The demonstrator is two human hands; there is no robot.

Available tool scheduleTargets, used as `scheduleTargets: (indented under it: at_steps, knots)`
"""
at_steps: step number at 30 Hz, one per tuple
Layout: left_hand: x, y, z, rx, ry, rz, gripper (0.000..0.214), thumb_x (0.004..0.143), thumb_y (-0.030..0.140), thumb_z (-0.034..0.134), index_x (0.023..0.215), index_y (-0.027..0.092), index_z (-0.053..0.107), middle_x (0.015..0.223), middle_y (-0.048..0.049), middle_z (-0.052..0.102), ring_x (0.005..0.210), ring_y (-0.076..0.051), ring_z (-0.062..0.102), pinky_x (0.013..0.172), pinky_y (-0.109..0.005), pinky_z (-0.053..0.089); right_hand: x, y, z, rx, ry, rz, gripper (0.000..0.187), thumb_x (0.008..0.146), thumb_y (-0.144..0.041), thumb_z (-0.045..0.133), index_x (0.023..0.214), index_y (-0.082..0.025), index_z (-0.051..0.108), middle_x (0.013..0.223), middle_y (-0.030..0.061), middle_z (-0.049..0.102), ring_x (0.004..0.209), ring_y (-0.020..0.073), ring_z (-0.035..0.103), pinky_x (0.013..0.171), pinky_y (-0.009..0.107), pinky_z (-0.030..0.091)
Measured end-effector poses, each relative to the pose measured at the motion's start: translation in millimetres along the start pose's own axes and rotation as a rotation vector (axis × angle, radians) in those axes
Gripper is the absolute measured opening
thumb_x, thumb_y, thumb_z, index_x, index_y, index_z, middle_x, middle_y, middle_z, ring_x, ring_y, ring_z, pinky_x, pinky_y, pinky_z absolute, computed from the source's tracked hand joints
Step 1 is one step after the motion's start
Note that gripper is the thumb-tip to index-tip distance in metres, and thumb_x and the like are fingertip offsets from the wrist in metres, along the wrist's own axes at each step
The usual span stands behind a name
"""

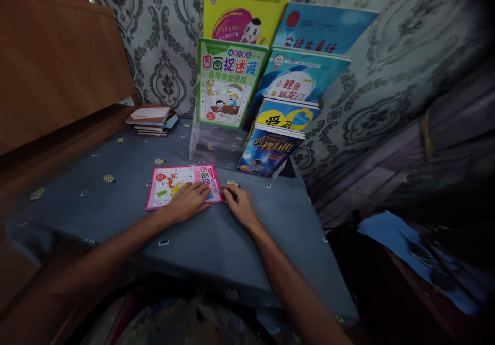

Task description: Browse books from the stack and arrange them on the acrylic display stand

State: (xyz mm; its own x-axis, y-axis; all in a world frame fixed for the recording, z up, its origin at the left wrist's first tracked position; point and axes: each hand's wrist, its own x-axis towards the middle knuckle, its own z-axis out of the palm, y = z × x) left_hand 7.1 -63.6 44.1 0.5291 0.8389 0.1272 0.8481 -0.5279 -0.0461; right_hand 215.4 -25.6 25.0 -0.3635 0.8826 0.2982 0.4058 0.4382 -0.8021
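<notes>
A pink-bordered picture book lies on the cloth-covered table, turned sideways, with cartoon drawings and Chinese characters on its cover. My left hand rests flat across the middle of that cover, its fingers stretched to the right and hiding part of the print. At the book's right edge is my right hand, its fingers bent and its thumb and fingertip pinched together at the border.
Behind the pink book, a clear acrylic stand bears a green picture book and a yellow book. Beside it rise several blue books, with a dark blue one in front. A small book stack sits at the back left.
</notes>
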Motion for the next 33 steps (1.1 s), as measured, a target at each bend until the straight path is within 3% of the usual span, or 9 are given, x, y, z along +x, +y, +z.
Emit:
scheduleTargets:
  at_steps: [6,12,16,20,27,33]
  knots:
    - [16,14,-1.3,0.075,0.015,0.021,0.032,0.101,0.04,0.049,0.114,0.014,0.063,0.118,-0.0132,0.067,0.111,-0.027,0.062,0.091,-0.04,0.048,5,16,3,0.202,0.008,0.069,0.036,0.096,-0.04,0.047,0.114,-0.019,0.069,0.089,0.0084,0.078,0.084,0.0227,0.074,0.078,0.036,0.058]
    - [19,17,2.5,0.091,0.043,0.029,0.034,0.105,0.032,0.037,0.109,0.012,0.065,0.109,-0.0126,0.069,0.104,-0.025,0.064,0.089,-0.038,0.049,6,18,2,0.223,0.014,0.071,0.037,0.096,-0.045,0.048,0.112,-0.02,0.07,0.088,0.0072,0.078,0.085,0.0216,0.074,0.076,0.034,0.058]
    - [17,16,1.5,0.077,0.063,0.034,0.033,0.104,0.034,0.041,0.11,0.012,0.065,0.109,-0.013,0.069,0.103,-0.026,0.064,0.088,-0.039,0.05,6,15,0,0.194,-0.001,0.056,0.034,0.097,-0.041,0.048,0.109,-0.02,0.072,0.088,0.0071,0.078,0.084,0.0217,0.074,0.076,0.033,0.057]
    - [25,1,0.3,0.023,0.066,0.035,0.036,0.104,0.038,0.039,0.113,0.015,0.065,0.113,-0.0105,0.069,0.107,-0.025,0.062,0.091,-0.039,0.049,5,11,-1,0.075,-0.018,0.03,0.028,0.095,-0.032,0.051,0.104,-0.019,0.074,0.089,0.0064,0.078,0.082,0.0214,0.073,0.074,0.032,0.054]
    - [66,-44,10.8,-0.07,0.035,-0.081,0.038,0.101,0.022,0.035,0.129,0.011,0.058,0.137,-0.0158,0.061,0.124,-0.024,0.057,0.107,-0.039,0.043,3,2,-4,-0.033,-0.037,0.004,0.028,0.093,-0.021,0.05,0.109,-0.019,0.074,0.093,0.0055,0.079,0.082,0.0191,0.071,0.074,0.03,0.053]
    - [62,-40,10.4,-0.077,0.023,-0.056,0.039,0.1,0.022,0.038,0.131,0.016,0.059,0.139,-0.0126,0.06,0.128,-0.025,0.056,0.105,-0.042,0.044,4,1,-6,-0.004,-0.062,0.041,0.031,0.093,-0.02,0.05,0.114,-0.019,0.072,0.094,0.0059,0.079,0.081,0.0192,0.072,0.075,0.031,0.054]
